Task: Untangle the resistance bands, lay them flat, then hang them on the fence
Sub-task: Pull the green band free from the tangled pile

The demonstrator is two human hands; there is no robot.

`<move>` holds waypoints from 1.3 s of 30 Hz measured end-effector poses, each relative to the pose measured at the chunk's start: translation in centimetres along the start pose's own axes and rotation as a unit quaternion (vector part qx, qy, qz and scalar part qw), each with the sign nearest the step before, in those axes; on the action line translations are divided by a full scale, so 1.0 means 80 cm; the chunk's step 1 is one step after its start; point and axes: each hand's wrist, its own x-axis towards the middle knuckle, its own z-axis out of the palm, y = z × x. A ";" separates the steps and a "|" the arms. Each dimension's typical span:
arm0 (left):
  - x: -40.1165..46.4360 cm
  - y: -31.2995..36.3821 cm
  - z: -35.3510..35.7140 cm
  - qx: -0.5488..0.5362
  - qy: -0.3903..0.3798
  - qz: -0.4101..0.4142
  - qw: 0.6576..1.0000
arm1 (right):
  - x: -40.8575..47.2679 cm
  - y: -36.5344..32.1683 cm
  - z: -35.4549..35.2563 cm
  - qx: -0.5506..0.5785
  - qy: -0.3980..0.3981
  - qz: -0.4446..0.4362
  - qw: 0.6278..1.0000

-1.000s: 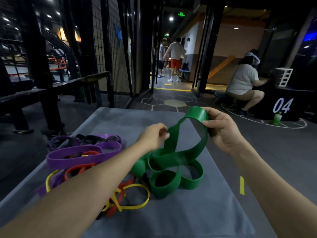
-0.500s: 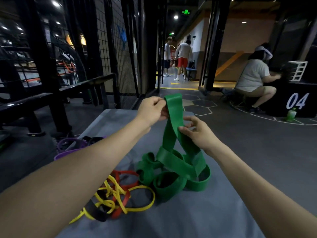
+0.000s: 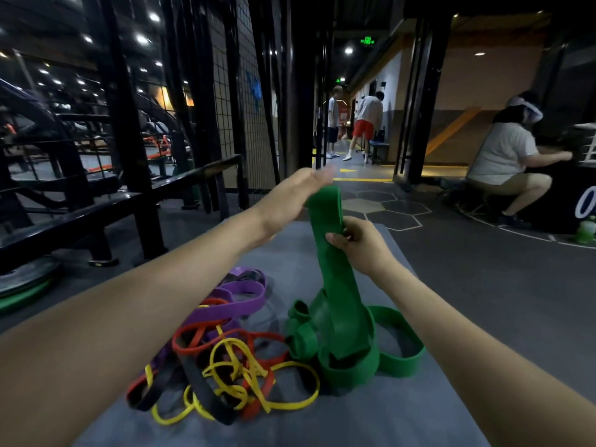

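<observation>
While my right hand (image 3: 361, 243) pinches the green band (image 3: 338, 304) mid-frame and my left hand (image 3: 290, 195) hovers open, lifting could drag the tangled pile (image 3: 225, 359) lower left.

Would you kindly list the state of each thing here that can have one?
green band: upper loop lifted, lower coils tangled on the mat
right hand: grips the green band
left hand: blurred, fingers straight beside the band's top
purple, red, yellow and black bands: tangled heap
mat: flat
</observation>
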 end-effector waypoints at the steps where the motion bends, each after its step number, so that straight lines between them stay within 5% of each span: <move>1: -0.001 0.001 -0.001 0.064 -0.004 -0.001 0.998 | 0.004 -0.003 0.000 -0.040 0.013 -0.010 0.999; 6: -0.002 0.013 -0.020 0.408 0.061 -0.014 0.911 | 0.011 -0.035 0.002 -0.175 0.085 -0.036 0.980; 12: -0.007 0.021 -0.039 0.616 0.038 -0.086 0.782 | 0.017 -0.084 0.008 -0.297 0.126 -0.143 0.936; 17: -0.005 0.003 -0.058 0.470 0.120 -0.032 0.874 | 0.018 -0.101 0.020 -0.273 0.119 -0.166 0.940; 21: -0.005 0.004 -0.078 0.423 0.171 0.029 0.889 | 0.024 -0.111 0.043 -0.064 0.006 -0.080 0.995; 25: -0.008 0.020 -0.101 0.331 0.232 0.046 0.914 | 0.027 -0.110 0.064 0.084 -0.063 -0.008 0.994; 29: -0.011 0.042 -0.123 0.214 0.303 0.054 0.927 | 0.033 -0.108 0.079 0.072 -0.114 -0.018 0.991; 33: -0.020 0.065 -0.160 0.156 0.319 0.059 0.933 | 0.040 -0.108 0.071 0.069 -0.044 -0.041 0.996; 39: -0.038 0.070 -0.178 0.077 0.329 0.049 0.940 | 0.025 -0.142 0.086 0.184 -0.171 -0.013 0.968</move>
